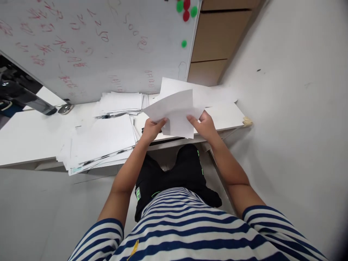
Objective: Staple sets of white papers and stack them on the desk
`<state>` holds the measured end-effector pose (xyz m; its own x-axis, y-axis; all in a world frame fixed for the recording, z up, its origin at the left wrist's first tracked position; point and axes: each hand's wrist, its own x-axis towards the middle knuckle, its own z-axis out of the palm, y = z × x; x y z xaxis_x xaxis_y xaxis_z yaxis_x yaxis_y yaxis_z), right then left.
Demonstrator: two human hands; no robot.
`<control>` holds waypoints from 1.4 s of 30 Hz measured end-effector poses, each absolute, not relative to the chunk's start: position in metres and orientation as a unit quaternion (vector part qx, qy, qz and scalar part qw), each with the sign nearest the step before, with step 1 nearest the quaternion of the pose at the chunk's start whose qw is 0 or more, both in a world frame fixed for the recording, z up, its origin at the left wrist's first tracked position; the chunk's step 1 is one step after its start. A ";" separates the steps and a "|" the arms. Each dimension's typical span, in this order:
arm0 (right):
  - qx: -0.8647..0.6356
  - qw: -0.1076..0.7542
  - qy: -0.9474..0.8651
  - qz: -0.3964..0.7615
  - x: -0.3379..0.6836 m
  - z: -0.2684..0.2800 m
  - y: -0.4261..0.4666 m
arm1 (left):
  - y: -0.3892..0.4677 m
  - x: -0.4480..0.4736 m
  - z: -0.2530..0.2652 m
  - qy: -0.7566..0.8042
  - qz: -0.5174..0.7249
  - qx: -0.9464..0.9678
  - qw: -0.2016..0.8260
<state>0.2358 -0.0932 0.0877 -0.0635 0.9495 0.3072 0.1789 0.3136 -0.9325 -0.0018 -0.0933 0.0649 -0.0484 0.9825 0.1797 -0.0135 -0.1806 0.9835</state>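
Two grips are holding the white paper [174, 105] above the tabletop [24, 136]: the left hand [153, 129] is pinching one side, the right hand [206, 127] the other. Keeping both pinches light and level should be sparing it creases. On the whiteboard [157, 40], "1250" and "500" are showing; the red script is looking too blurred to read.
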 end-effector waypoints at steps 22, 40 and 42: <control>-0.499 0.577 -0.494 0.416 0.212 0.003 -0.073 | -0.068 0.020 -0.015 0.479 0.612 0.473 0.417; -0.436 0.591 -0.502 0.457 0.227 0.001 -0.044 | -0.064 0.041 -0.030 0.467 0.645 0.463 0.391; -0.424 0.609 -0.495 0.451 0.232 0.008 -0.040 | -0.062 0.042 -0.030 0.477 0.636 0.473 0.379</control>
